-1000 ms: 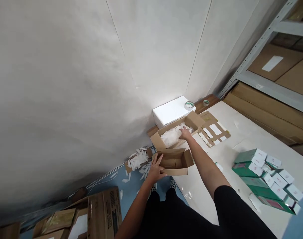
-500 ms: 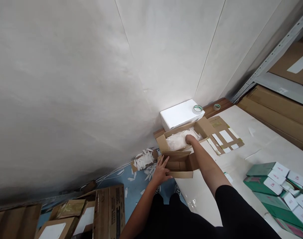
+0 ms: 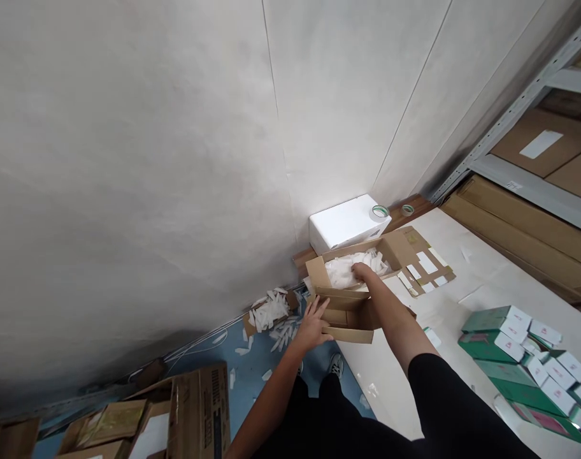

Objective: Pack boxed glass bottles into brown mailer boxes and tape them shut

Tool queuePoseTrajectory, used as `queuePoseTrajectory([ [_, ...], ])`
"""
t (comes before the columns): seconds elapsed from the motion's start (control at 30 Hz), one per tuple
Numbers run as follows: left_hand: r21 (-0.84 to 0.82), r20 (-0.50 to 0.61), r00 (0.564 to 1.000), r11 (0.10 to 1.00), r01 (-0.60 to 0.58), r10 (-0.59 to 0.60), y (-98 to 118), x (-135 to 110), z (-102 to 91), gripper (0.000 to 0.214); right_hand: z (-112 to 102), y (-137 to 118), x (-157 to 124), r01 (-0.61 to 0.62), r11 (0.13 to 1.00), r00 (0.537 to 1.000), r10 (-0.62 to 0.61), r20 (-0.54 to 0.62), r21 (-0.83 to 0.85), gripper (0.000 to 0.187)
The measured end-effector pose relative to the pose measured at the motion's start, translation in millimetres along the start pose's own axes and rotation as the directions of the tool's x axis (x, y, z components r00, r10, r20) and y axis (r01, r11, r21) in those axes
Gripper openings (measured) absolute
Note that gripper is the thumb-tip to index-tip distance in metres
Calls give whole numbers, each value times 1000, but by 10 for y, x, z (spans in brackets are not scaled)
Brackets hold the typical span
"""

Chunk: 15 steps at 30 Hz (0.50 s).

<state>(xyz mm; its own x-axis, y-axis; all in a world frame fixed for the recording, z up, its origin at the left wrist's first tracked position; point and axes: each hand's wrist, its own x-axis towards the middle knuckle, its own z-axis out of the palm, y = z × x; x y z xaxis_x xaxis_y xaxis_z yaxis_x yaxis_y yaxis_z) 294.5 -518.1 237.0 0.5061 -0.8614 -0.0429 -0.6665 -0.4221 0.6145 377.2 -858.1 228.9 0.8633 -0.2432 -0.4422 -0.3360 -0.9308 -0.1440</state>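
My left hand (image 3: 312, 326) grips the left end of a small open cardboard box (image 3: 350, 335), fingers on its far side and thumb near the front wall. The inside of this box looks bare where it shows. Just behind it is a longer open cardboard box (image 3: 319, 273), holding a heap of white packing pieces (image 3: 341, 271). Reaching over the small box, my right hand (image 3: 363, 273) is in that heap, its fingers closed and partly sunk among the white pieces. How much they hold is hidden.
Behind stands a white box (image 3: 345, 223) with a tape roll (image 3: 380, 211) on top. Green boxes (image 3: 491, 347) with white labels sit on the table's right (image 3: 405, 382). More white pieces (image 3: 271, 312) spill across the floor. Large cartons (image 3: 199, 408) stand at lower left, shelving (image 3: 520, 172) at right.
The whole view has shifted slightly. My right hand has moved a little left within the white heap, and the pieces around it look rearranged. My left hand keeps its hold on the small box.
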Motion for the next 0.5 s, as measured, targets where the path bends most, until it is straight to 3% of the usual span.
queuePoseTrajectory([
  [0.17, -26, -5, 1000, 999, -20, 20, -46, -17, 14, 28, -164, -20, -58, -13, 1000, 1000, 12, 21, 8, 43],
  [0.5, -25, 9, 998, 998, -54, 54, -70, -24, -68, 25, -523, -216, -500, -1, 1000, 989, 2, -145, 4, 33],
])
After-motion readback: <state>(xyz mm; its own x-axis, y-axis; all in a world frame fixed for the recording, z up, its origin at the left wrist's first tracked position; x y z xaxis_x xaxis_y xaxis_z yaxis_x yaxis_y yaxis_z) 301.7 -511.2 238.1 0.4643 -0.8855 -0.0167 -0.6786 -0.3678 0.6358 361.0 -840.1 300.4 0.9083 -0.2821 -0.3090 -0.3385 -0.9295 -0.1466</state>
